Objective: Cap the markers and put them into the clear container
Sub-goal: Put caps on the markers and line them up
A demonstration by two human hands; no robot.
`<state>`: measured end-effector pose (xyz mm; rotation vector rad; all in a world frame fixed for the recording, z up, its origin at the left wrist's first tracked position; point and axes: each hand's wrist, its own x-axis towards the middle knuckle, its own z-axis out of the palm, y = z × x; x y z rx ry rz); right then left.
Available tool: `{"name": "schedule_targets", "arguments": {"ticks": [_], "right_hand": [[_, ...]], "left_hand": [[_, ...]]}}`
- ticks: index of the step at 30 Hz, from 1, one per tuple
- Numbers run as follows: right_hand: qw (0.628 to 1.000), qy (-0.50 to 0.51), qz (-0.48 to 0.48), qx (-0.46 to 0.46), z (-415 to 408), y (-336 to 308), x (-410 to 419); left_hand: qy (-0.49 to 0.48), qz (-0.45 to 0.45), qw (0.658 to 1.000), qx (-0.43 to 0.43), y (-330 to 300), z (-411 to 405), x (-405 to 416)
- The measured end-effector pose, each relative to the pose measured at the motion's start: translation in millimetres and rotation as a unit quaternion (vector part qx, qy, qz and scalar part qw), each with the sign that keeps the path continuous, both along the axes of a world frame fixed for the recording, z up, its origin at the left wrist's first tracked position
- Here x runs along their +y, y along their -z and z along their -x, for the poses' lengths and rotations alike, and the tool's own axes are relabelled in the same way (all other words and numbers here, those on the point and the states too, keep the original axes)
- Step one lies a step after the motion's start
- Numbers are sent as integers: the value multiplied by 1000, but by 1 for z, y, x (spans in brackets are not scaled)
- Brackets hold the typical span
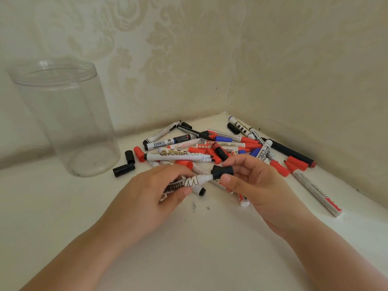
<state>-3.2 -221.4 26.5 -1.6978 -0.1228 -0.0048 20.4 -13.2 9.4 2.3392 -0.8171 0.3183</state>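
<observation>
Just below the middle of the frame the left hand (159,185) is closed around the body of a white marker (189,182), its fingers (184,191) wrapped over the printed lettering, while the right hand (249,181) pinches a black cap (222,171) between thumb and forefinger, right at the marker's tip. The cap looks started on the tip but probably not pushed home, and that is the first risk: if the two are not in line the cap can go on crooked, or the tip can smear ink on the fingers. A cap left half seated could work loose later and let the marker dry out. The pinch on the cap is small, so a hard push could make it slip and drop into the pile of markers (220,148) lying in the corner behind the hands, right of centre, where loose red and black caps (123,169) are already mixed in and easily confused by colour. The hands hover close over that pile, so a careless move could roll markers across the white table (189,238); the red marker (315,187) at the right lies near what seems to be the edge. The clear container (65,118) stands upright and looks empty at the upper left, well apart from the hands, and being tall and light it may tip if a marker is dropped against its rim
</observation>
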Motion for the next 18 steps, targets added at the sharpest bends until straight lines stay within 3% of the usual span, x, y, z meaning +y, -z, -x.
{"name": "schedule_targets", "arguments": {"ticks": [4,6,13,18], "right_hand": [[977,-23,204,-63,3,-1,2],[966,-42,246,-70,5,-3,2],[974,-70,212,-39,10,-5,5],[985,-54,157,-43,9,-4,11]], "left_hand": [[18,-29,999,-19,1,2,-1],[30,-43,998,-43,1,3,-1],[53,-101,984,-136,-2,5,1],[48,-51,994,-80,1,4,0]]}}
